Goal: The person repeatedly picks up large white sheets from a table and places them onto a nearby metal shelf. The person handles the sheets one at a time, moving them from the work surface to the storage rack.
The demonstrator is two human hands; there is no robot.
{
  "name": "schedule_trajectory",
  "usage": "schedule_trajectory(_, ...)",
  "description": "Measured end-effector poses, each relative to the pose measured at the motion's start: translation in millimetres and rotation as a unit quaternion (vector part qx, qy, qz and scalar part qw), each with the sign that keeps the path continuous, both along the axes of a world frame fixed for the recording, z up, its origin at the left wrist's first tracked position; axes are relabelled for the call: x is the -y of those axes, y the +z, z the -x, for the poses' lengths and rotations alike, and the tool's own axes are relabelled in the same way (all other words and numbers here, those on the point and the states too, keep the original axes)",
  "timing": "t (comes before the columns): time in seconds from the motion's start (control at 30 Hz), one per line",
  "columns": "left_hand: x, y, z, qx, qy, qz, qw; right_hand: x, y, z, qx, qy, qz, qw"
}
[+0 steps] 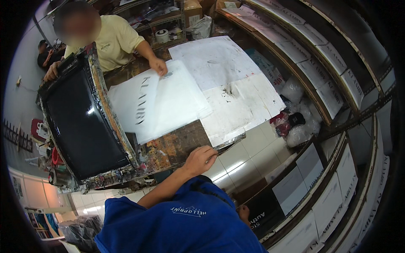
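My left hand (202, 158) rests on the near edge of the paint-stained work table (177, 145), fingers loosely bent, by the corner of a large white paper sheet (236, 105); it holds nothing. A bit of skin (243, 213) shows past my blue shirt's right side; whether it is my right hand is unclear. A raised printing screen (84, 122) with dark mesh stands tilted at the left. Next to the screen lies a white sheet with black letters (135, 103) under a stack of translucent white sheets (181, 95). Across the table a person in a yellow shirt presses a hand (159, 66) on that stack.
Curved racks (333, 59) holding several white printed pieces run along the right. Plastic bags (297, 130) lie on the tiled floor (253, 147) beneath them. A tape roll (162, 36) and cardboard boxes (192, 10) sit at the far end. The other person's second hand (51, 71) holds the screen frame.
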State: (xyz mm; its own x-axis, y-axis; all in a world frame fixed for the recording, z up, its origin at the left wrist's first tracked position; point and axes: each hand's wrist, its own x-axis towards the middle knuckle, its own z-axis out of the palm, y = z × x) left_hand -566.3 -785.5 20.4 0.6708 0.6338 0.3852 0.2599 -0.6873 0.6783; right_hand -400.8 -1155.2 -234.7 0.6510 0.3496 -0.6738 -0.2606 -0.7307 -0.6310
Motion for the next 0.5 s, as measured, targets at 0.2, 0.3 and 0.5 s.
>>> schedule_trajectory(0.2,-36,35,-13,0.032,0.090,-0.085,0.992,31,-59,-4,0.069,0.028,0.010,0.997)
schedule_trajectory(0.3,-66,38,-20,0.008,0.125,-0.099,0.987,46,-101,-6,0.065,-0.010,-0.026,0.998)
schedule_trajectory(0.5,-145,10,-56,-0.045,0.142,-0.178,0.973,43,-104,2,0.095,-0.015,0.014,0.995)
